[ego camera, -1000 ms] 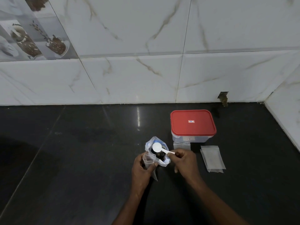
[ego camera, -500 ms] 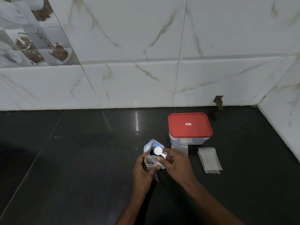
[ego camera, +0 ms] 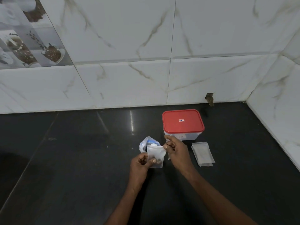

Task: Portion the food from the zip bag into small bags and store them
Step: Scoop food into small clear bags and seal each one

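Small bag [ego camera: 155,154] is held up between both hands above the dark, glossy surface [ego camera: 78,159], near its middle. Just behind it stands the zip bag [ego camera: 144,144], crumpled and open at the top, with a white scoop [ego camera: 153,145] showing in its mouth. The small bag covers the zip bag's lower right part. To the right and farther back sits a clear box [ego camera: 186,137] with a red lid [ego camera: 183,121], shut, and in front of the box, well apart from the hands, a flat stack [ego camera: 203,153] of spare clear bags lies on the surface. The white marbled wall [ego camera: 129,46] rises behind, with a small broken gap [ego camera: 209,98] at its foot beyond the box. Nothing lies between the hands and the small bag. The left hand [ego camera: 140,163] grasps the bag's lower left, its thumb pressed on the front face near the bottom and its curled fingers behind. The right hand [ego camera: 176,150] pinches the upper right corner between thumb and fingertips, and its back hides part of the box's front. The small bag is a clear, slightly frosted rectangle, roughly upright and pulled fairly flat, its top edge level. A few dark bits of food [ego camera: 158,160] sit at the bottom beside the left thumb, and the rest of the bag looks unfilled.
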Demonstrator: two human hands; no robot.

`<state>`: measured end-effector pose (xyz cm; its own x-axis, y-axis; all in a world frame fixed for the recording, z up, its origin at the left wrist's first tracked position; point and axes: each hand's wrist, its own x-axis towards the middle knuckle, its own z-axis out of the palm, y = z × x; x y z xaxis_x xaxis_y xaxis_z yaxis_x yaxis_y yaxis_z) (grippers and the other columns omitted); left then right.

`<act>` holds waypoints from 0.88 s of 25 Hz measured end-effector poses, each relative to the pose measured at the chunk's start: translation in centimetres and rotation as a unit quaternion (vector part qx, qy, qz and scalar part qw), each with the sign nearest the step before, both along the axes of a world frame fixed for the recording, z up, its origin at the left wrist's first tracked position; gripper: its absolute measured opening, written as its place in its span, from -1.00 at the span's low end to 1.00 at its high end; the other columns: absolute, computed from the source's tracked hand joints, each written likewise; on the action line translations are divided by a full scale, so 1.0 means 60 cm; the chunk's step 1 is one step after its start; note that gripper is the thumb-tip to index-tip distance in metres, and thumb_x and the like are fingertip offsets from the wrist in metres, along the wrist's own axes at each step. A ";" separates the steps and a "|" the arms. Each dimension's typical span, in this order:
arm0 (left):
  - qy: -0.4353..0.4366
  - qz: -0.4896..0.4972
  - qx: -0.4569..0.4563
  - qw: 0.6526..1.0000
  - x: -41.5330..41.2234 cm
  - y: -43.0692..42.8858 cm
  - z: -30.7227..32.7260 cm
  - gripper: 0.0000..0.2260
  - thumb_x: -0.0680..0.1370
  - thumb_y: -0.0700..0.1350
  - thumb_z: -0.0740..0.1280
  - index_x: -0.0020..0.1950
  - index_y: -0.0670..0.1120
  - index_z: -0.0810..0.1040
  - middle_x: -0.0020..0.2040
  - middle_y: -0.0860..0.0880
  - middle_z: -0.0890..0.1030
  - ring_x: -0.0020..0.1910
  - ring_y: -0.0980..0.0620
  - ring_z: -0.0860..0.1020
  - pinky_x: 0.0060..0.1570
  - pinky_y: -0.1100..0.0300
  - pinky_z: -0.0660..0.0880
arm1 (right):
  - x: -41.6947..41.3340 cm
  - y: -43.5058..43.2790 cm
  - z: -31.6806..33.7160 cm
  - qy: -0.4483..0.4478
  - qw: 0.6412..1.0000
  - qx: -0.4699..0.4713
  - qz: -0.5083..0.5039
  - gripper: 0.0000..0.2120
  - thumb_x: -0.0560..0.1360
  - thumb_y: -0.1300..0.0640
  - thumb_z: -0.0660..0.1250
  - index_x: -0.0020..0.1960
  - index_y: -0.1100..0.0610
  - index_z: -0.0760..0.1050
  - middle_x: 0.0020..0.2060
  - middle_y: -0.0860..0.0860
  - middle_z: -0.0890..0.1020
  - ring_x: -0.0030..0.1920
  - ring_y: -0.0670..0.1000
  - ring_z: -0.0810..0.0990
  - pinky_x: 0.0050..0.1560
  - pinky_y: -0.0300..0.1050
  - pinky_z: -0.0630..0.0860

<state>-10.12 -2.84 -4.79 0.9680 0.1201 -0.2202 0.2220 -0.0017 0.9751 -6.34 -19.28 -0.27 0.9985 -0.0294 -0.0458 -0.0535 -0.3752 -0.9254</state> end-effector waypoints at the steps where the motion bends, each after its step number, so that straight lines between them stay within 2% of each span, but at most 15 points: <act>1: -0.006 0.002 -0.009 1.000 0.000 -0.002 0.002 -0.90 0.48 -0.31 0.48 -0.02 -0.24 0.68 -0.09 -0.14 0.75 -0.02 -0.19 0.70 0.06 -0.08 0.63 | -0.003 -0.001 -0.002 0.005 1.000 0.027 -0.006 -0.62 0.55 0.24 0.33 0.35 0.05 0.45 -0.13 -0.09 0.64 -0.05 -0.10 0.64 0.03 -0.10 0.62; 3: -0.015 0.003 -0.021 1.000 -0.001 -0.006 0.011 -0.88 0.48 -0.32 0.48 0.00 -0.26 0.67 -0.07 -0.18 0.74 -0.02 -0.23 0.70 0.05 -0.08 0.63 | -0.013 0.000 -0.006 0.038 0.994 0.106 0.009 -0.51 0.52 0.20 0.39 0.39 -0.04 0.36 0.00 -0.11 0.64 0.05 -0.11 0.65 0.06 -0.16 0.61; 5: -0.019 0.007 -0.035 0.999 -0.002 -0.009 0.019 -0.86 0.48 -0.33 0.47 0.02 -0.26 0.68 -0.07 -0.18 0.74 -0.02 -0.23 0.70 0.05 -0.06 0.63 | -0.024 0.000 -0.012 0.057 0.990 0.130 0.027 -0.47 0.48 0.26 0.42 0.38 -0.01 0.38 0.07 -0.15 0.63 0.07 -0.19 0.64 0.06 -0.25 0.59; 7: -0.026 0.025 -0.037 0.999 -0.003 -0.010 0.023 -0.89 0.49 -0.32 0.46 -0.01 -0.21 0.71 -0.08 -0.16 0.75 -0.04 -0.18 0.71 0.03 -0.01 0.64 | -0.027 -0.004 -0.014 0.048 0.993 0.108 0.020 -0.60 0.47 0.31 0.41 0.28 0.08 0.52 0.07 -0.11 0.67 0.05 -0.17 0.66 0.06 -0.23 0.60; 10: -0.034 0.035 -0.030 0.998 0.006 -0.010 0.031 -0.92 0.49 -0.34 0.44 -0.09 -0.21 0.71 -0.12 -0.17 0.74 -0.10 -0.11 0.71 0.00 0.03 0.61 | -0.020 -0.012 -0.013 0.044 0.993 0.105 0.043 -0.80 0.47 0.30 0.41 0.06 0.12 0.63 -0.07 -0.05 0.73 -0.03 -0.09 0.70 0.02 -0.16 0.62; 13: -0.021 0.026 -0.043 0.998 0.012 -0.015 0.041 -0.94 0.51 -0.35 0.43 -0.09 -0.25 0.70 -0.11 -0.22 0.73 -0.09 -0.19 0.70 0.02 -0.08 0.62 | -0.014 -0.013 -0.015 0.063 0.984 0.167 0.013 -0.90 0.48 0.28 0.42 -0.01 0.19 0.65 -0.13 0.05 0.74 -0.07 0.06 0.72 -0.01 -0.01 0.64; 16: 0.004 0.035 -0.081 0.996 0.014 -0.023 0.042 -0.89 0.56 -0.28 0.39 -0.10 -0.26 0.70 -0.08 -0.31 0.71 -0.05 -0.32 0.67 0.06 -0.24 0.58 | -0.013 -0.011 -0.013 0.109 0.970 0.218 -0.024 -0.90 0.52 0.23 0.38 -0.01 0.22 0.65 -0.13 0.07 0.74 -0.07 0.09 0.72 0.01 0.06 0.65; 19: 0.023 0.030 -0.096 0.995 0.018 -0.028 0.038 -0.88 0.56 -0.24 0.39 -0.07 -0.27 0.70 -0.04 -0.33 0.70 0.04 -0.44 0.63 0.12 -0.40 0.53 | -0.010 -0.013 -0.013 0.124 0.968 0.218 -0.013 -0.89 0.50 0.23 0.41 0.01 0.22 0.64 -0.10 0.08 0.73 -0.06 0.09 0.72 0.01 0.09 0.65; 22: 0.043 0.038 -0.102 0.993 0.022 -0.030 0.044 -0.90 0.55 -0.29 0.38 -0.07 -0.31 0.67 -0.03 -0.30 0.70 0.04 -0.39 0.65 0.12 -0.37 0.55 | -0.006 -0.014 -0.013 0.128 0.971 0.203 -0.018 -0.91 0.47 0.24 0.43 -0.03 0.21 0.65 -0.11 0.08 0.73 -0.05 0.09 0.71 0.02 0.09 0.65</act>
